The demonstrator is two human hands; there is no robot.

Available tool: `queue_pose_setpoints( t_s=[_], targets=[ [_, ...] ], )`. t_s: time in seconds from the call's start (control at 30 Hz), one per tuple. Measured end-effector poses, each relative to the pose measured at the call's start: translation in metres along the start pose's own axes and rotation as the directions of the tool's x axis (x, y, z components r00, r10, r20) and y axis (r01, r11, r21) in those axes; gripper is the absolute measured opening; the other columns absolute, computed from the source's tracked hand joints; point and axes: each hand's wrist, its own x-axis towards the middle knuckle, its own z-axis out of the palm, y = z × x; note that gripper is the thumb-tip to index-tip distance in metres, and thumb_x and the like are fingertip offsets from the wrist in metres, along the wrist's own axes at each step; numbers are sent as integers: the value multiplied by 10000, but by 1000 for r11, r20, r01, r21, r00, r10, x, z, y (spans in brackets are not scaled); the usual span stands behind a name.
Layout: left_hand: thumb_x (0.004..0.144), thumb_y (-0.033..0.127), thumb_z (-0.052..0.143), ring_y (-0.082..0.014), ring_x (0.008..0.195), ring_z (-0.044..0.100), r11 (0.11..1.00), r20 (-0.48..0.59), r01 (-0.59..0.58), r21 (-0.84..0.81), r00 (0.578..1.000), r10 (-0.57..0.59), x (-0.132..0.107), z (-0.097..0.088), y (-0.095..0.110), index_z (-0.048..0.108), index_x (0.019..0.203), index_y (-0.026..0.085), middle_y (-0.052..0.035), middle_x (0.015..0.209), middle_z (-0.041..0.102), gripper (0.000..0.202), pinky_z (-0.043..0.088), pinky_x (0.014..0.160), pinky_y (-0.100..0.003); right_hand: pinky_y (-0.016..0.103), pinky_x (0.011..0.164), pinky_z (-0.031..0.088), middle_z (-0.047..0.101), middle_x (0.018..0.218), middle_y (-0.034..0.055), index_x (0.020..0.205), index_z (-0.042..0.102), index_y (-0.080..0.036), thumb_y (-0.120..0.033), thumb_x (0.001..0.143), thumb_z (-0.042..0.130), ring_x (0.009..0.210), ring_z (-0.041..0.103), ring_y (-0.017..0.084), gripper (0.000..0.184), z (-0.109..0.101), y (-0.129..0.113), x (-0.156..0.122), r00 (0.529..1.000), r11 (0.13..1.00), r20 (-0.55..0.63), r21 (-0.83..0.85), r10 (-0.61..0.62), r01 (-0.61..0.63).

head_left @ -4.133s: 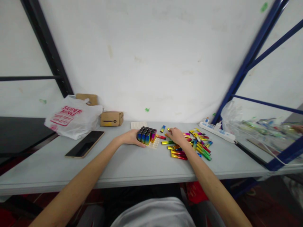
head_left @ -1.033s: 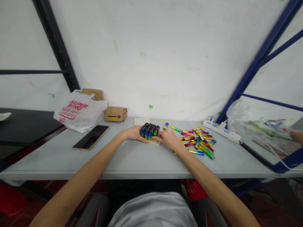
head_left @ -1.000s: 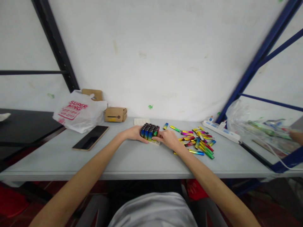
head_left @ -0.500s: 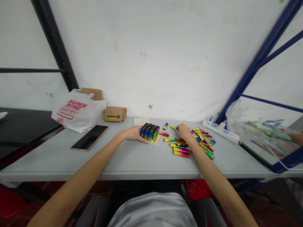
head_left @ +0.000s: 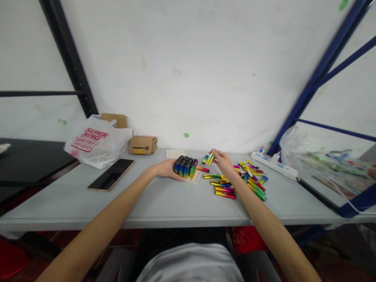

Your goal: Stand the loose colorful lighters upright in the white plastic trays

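Grey table (head_left: 164,203), worked over from left to right, with the tray (head_left: 196,178) under the standing lighters as reference.

Far left of the tray and behind it: a white plastic bag with red print (head_left: 100,143), a piece of cardboard (head_left: 116,118) behind the bag. Left of the tray, nearer than the bag, a dark phone (head_left: 111,175) lay face up at a slant. Left of the tray and set back stood a brown box (head_left: 143,145).

Left hand (head_left: 168,169) at the tray's left side, clasping the bunch of standing lighters (head_left: 185,167); thumb along the near face, other fingers mostly hidden. A second pale tray (head_left: 175,154) lay behind the first. The standing lighters, black tops up, filled the left part of the tray; pale slots showed at its right.

Just right of the tray, a red lighter (head_left: 203,169) lay flat; a blue one (head_left: 205,159) lay beyond it. Right hand (head_left: 223,161), right of the tray and farther back, pinched a tilted green-and-gold lighter (head_left: 210,159) in its fingertips.

Farther right of the tray, a heap of loose lighters (head_left: 255,188) was scattered about the right forearm. Well right, a white power strip (head_left: 274,165).
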Motion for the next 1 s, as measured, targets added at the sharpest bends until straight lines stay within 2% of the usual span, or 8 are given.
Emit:
queue_pose_setpoints(
  t_s=[0.1,0.2,0.3,0.37,0.47,0.6,0.77,1.0],
  targets=[
    [549,628,826,-256,1115,641,1000,8,4,7,1000,-4,0,0,0,636,1238,224,-14,1220,710,821,483,1008,-319,284,675,519,594,776,25,850,545,-200,-715,814,549,704,595,158,516,6,-7,-5,997,990,16,118,78,-79],
    [553,639,815,-257,1105,645,1000,17,12,14,1000,-12,-1,0,0,655,1215,229,-7,1199,719,795,489,997,-317,275,583,497,518,654,-34,872,473,-233,-741,827,503,549,523,130,512,10,-13,-10,989,980,95,157,110,-124],
    [543,640,818,-258,1098,649,1000,16,16,16,1000,-16,0,0,0,662,1209,232,-2,1189,723,796,491,994,-317,218,412,314,326,539,-101,842,438,-250,-748,844,466,397,283,91,499,15,-15,-14,981,985,131,76,145,-156],
    [542,630,823,-255,1094,651,1000,15,5,6,1000,-5,0,0,-1,660,1213,236,2,1192,722,795,489,998,-315,223,392,223,275,516,-100,763,419,-244,-755,843,456,395,226,91,518,18,-14,-16,986,989,90,-33,144,-141],
    [546,615,832,-254,1112,647,1000,8,-14,-9,1000,14,0,0,-2,649,1232,241,3,1215,713,802,483,1008,-311,251,443,264,310,488,-64,617,373,-233,-738,853,437,440,310,108,561,21,-8,-19,999,969,17,-245,38,-33],
    [558,617,828,-262,1136,639,1000,8,-15,-1,1000,15,0,0,-1,644,1239,235,1,1229,707,803,479,1014,-312,262,526,291,363,515,-37,559,365,-224,-590,881,436,514,378,125,493,24,-4,-23,992,881,-47,-466,-114,79],
    [556,617,828,-263,1112,650,1000,11,-8,10,1000,8,-1,-1,2,645,1233,226,-9,1211,716,803,485,1002,-316,252,584,319,428,595,-33,652,444,-210,-428,904,401,599,440,140,335,28,-10,-29,975,840,34,-502,-218,206],
    [569,612,822,-258,1117,646,1000,7,-22,1,1000,22,0,0,-1,633,1261,233,-4,1219,711,812,489,991,-307,246,618,363,501,664,-43,920,530,-213,-522,978,409,633,492,145,337,34,-23,-42,974,851,81,-475,-211,224]
  ],
)
